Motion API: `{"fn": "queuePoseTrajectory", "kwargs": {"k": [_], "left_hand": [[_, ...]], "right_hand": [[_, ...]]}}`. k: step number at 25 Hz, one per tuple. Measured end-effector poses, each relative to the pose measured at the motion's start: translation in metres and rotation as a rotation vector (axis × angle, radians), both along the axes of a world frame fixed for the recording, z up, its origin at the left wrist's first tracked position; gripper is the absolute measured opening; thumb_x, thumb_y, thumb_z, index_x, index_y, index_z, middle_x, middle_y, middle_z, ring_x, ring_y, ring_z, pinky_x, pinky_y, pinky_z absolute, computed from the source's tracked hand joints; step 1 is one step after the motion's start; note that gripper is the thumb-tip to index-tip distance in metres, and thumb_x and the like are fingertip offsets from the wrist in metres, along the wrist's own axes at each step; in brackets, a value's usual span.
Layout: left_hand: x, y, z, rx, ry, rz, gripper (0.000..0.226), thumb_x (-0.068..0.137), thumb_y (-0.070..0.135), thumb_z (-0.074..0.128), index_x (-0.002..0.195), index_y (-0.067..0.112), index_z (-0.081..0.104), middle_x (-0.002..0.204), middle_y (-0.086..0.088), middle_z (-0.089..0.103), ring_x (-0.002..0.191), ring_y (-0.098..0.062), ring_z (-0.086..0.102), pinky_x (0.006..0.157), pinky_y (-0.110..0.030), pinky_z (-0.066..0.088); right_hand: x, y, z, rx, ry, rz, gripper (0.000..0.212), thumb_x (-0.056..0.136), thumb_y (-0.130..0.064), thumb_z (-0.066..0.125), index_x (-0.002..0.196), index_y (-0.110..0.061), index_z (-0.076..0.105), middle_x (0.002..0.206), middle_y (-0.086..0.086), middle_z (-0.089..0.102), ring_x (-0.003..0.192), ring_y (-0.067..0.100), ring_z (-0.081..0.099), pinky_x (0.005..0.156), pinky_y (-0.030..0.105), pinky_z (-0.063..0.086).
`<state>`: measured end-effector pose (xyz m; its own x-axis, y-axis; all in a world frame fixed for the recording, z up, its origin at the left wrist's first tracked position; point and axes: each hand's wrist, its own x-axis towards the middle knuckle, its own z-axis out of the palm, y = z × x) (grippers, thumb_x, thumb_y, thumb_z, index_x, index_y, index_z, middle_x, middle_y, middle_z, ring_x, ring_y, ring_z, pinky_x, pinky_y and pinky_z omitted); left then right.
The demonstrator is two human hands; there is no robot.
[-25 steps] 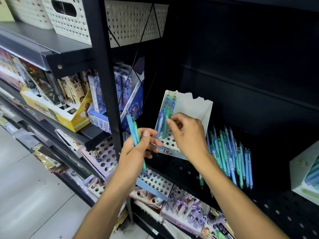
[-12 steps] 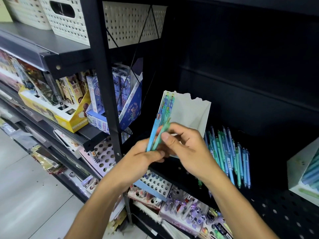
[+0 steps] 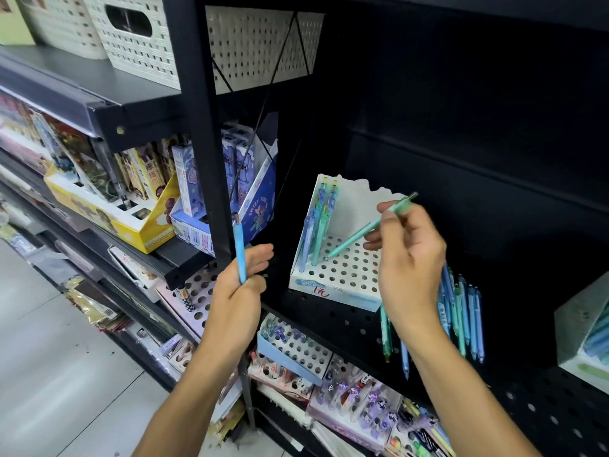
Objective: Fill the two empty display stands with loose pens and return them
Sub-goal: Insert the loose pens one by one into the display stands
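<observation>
**Pen going into white stand, first stand barely started**

Stand (image 3: pixel 342 275) sat on the black perforated shelf (image 3: pixel 329 321), just left of and below the right hand (image 3: pixel 408 258). White hole-grid top, torn white back card. A few pens (image 3: pixel 318 225) stood upright in its left-hand holes; the rest of the grid showed empty. Right hand pinched a green pen (image 3: pixel 365 229) between thumb and fingers, other fingers loosely curled, pen slanted down-left with its tip at or just over a hole in the second column of the grid; contact could not be told. Left hand (image 3: pixel 240 282), well left of the stand by the black upright post (image 3: pixel 201 127), gripped one blue pen (image 3: pixel 240 252) upright in a closed fist.

Step judged: seating pens one at a time in the first stand, early in the task. Next move would call for tipping the green pen upright and pushing it down its hole, then passing the blue pen across. Loose pens (image 3: pixel 461 318) lay on the shelf behind and right of the right wrist, partly hidden. A second pale stand (image 3: pixel 580 328) sat at far right, cropped.

Writing: front strip of the stand read roughly "COLOR..." in blue, blurred, plus a red handwritten mark, unclear. Blue box (image 3: pixel 260 206) above the left hand read "ENJOY TIME".
</observation>
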<state>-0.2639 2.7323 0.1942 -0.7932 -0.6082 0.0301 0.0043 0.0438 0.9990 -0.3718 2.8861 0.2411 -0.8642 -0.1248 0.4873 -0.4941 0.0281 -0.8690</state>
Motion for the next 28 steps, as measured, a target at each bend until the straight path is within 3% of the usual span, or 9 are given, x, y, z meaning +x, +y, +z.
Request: {"fn": "queuePoseTrajectory", "kwargs": {"k": [2, 6, 10, 14, 17, 19, 22, 24, 28], "left_hand": [[-0.002, 0.001, -0.001, 0.015, -0.005, -0.025, 0.058, 0.091, -0.014, 0.039, 0.126, 0.026, 0.063, 0.127, 0.013, 0.064, 0.120, 0.002, 0.056, 0.094, -0.015, 0.040], [-0.012, 0.004, -0.003, 0.010, -0.015, -0.082, 0.059, 0.090, -0.014, 0.040, 0.133, 0.022, 0.059, 0.135, 0.010, 0.060, 0.129, -0.004, 0.051, 0.099, -0.017, 0.039], [-0.015, 0.006, -0.003, -0.009, -0.018, -0.109, 0.061, 0.090, -0.013, 0.040, 0.137, 0.022, 0.056, 0.139, 0.008, 0.057, 0.131, -0.004, 0.049, 0.112, -0.031, 0.037], [-0.017, 0.008, -0.008, -0.044, -0.028, -0.144, 0.062, 0.091, -0.011, 0.041, 0.140, 0.026, 0.053, 0.141, 0.013, 0.055, 0.133, -0.001, 0.046, 0.117, -0.038, 0.033], [-0.017, 0.013, -0.004, -0.100, -0.013, -0.194, 0.065, 0.095, -0.006, 0.042, 0.139, 0.040, 0.046, 0.144, 0.022, 0.048, 0.136, 0.005, 0.039, 0.114, -0.024, 0.033], [-0.021, 0.020, -0.002, -0.195, 0.019, -0.272, 0.060, 0.097, 0.000, 0.042, 0.137, 0.045, 0.044, 0.142, 0.024, 0.047, 0.135, 0.009, 0.038, 0.109, -0.015, 0.034], [-0.031, 0.028, -0.010, -0.333, 0.056, -0.330, 0.050, 0.094, 0.023, 0.040, 0.144, 0.032, 0.045, 0.148, 0.006, 0.047, 0.141, -0.013, 0.039, 0.115, -0.042, 0.035], [-0.032, 0.026, -0.014, -0.375, 0.012, -0.335, 0.062, 0.092, 0.035, 0.047, 0.152, 0.030, 0.033, 0.157, 0.003, 0.035, 0.147, -0.015, 0.028, 0.120, -0.046, 0.027], [-0.025, 0.019, -0.017, -0.387, -0.090, -0.279, 0.100, 0.084, 0.046, 0.074, 0.156, 0.043, 0.004, 0.162, 0.022, 0.008, 0.145, 0.006, 0.005, 0.119, -0.028, 0.011]], "right_hand": [[-0.004, -0.003, -0.007, 0.160, 0.043, 0.015, 0.015, 0.102, -0.015, 0.050, 0.094, -0.020, 0.062, 0.086, 0.008, 0.066, 0.070, 0.030, 0.061, 0.061, 0.051, 0.053], [-0.005, -0.013, -0.024, 0.423, 0.113, 0.082, 0.015, 0.103, -0.018, 0.051, 0.100, -0.012, 0.063, 0.080, -0.003, 0.064, 0.066, 0.004, 0.060, 0.056, 0.022, 0.048], [-0.014, -0.017, -0.028, 0.578, 0.217, 0.163, 0.021, 0.103, -0.021, 0.050, 0.094, -0.007, 0.061, 0.080, 0.002, 0.062, 0.070, 0.017, 0.060, 0.063, 0.039, 0.050], [-0.020, -0.025, -0.018, 0.779, 0.225, 0.173, 0.023, 0.101, -0.027, 0.053, 0.087, -0.011, 0.058, 0.075, -0.004, 0.059, 0.064, 0.010, 0.053, 0.062, 0.032, 0.043], [-0.002, -0.014, -0.011, 0.563, 0.238, 0.016, 0.017, 0.093, -0.036, 0.064, 0.093, -0.019, 0.066, 0.084, -0.012, 0.063, 0.064, 0.003, 0.054, 0.062, 0.021, 0.044], [0.016, -0.009, -0.006, 0.293, 0.101, 0.252, 0.015, 0.090, -0.033, 0.068, 0.100, -0.021, 0.068, 0.087, -0.011, 0.066, 0.070, 0.005, 0.060, 0.062, 0.021, 0.049], [0.032, -0.012, -0.006, 0.275, -0.033, 0.461, 0.011, 0.091, -0.018, 0.070, 0.102, -0.020, 0.071, 0.087, -0.010, 0.071, 0.080, 0.007, 0.066, 0.072, 0.023, 0.051], [0.032, -0.008, -0.002, 0.244, -0.113, 0.443, 0.012, 0.093, -0.011, 0.067, 0.101, -0.019, 0.072, 0.086, -0.006, 0.073, 0.080, 0.008, 0.068, 0.070, 0.021, 0.051], [0.007, 0.021, 0.020, 0.081, -0.159, 0.158, 0.016, 0.098, -0.011, 0.056, 0.104, -0.019, 0.068, 0.089, -0.002, 0.071, 0.074, 0.007, 0.067, 0.070, 0.024, 0.057]]}}
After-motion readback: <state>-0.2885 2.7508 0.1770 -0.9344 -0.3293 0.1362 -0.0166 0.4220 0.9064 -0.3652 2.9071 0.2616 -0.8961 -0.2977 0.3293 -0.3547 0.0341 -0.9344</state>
